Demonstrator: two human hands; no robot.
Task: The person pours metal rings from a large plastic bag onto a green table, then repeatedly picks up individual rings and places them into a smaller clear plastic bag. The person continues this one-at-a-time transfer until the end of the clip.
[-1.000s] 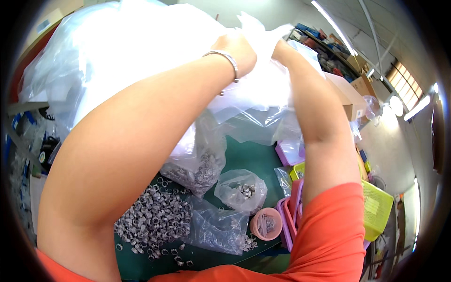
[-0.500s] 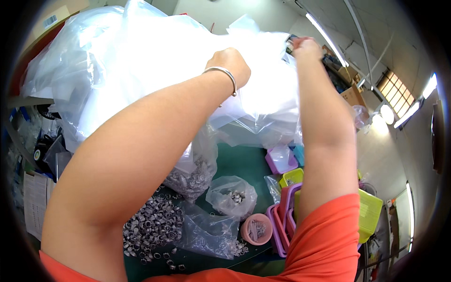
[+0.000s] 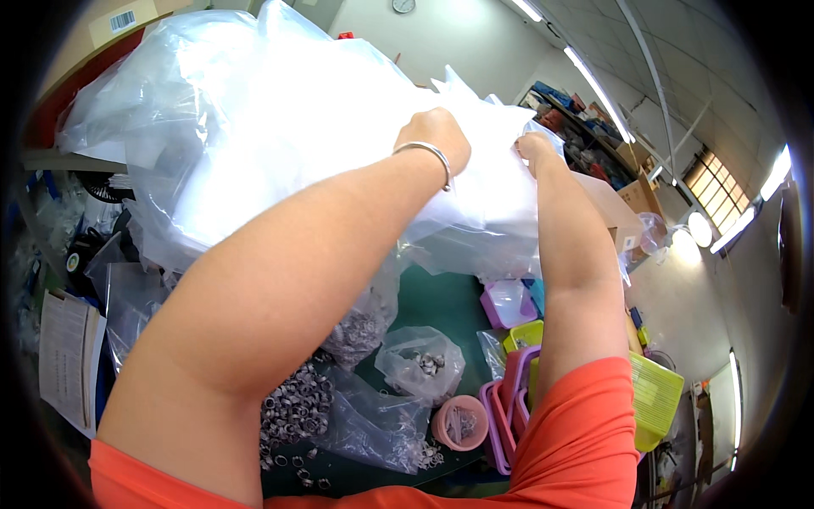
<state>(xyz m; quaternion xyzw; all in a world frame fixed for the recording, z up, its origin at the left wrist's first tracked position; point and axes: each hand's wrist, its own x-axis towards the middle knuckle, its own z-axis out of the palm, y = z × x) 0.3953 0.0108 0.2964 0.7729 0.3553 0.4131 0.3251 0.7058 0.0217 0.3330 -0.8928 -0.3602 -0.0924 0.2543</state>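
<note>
A large clear plastic bag with a bright white, overexposed mass in or behind it spreads across the far side of the table. My left hand, with a silver bangle at the wrist, is closed in a fist against the front of this bag, its fingertips hidden. Farther right, my right hand pinches the bag's upper right edge. Below my arms lie a heap of small silver rings, a filled clear bag and a smaller open bag of metal pieces.
A pink cup of small parts stands near the front edge. Purple, pink and yellow-green baskets stack beside my right arm. A cardboard box sits behind that arm. Printed papers lie at the left; loaded shelves stand farther back.
My right hand has come down and a little left with the bag's edge. My left hand has shifted slightly right and lower. The view has tilted, showing more wall and a clock.
</note>
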